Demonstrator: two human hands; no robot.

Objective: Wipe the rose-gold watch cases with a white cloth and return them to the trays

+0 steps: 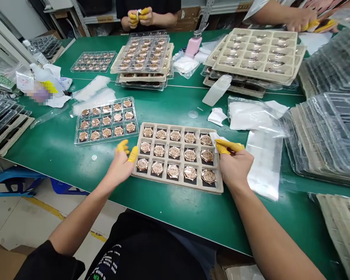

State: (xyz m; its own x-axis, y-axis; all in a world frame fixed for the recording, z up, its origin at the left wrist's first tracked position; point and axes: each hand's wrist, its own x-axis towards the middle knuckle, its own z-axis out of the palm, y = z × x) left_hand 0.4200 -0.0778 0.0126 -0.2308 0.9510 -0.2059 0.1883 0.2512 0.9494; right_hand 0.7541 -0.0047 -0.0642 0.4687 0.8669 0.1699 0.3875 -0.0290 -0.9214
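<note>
A beige tray of several rose-gold watch cases lies in front of me on the green table. My left hand, with yellow finger cots, grips the tray's left edge. My right hand, also in yellow cots, is closed at the tray's right edge and pinches a small white cloth against it. A clear plastic tray with more watch cases sits just to the left of the beige one.
Stacks of filled trays and beige trays stand at the back. Piles of clear lids fill the right side. Plastic bags lie beside my right hand. Two other people's hands work across the table.
</note>
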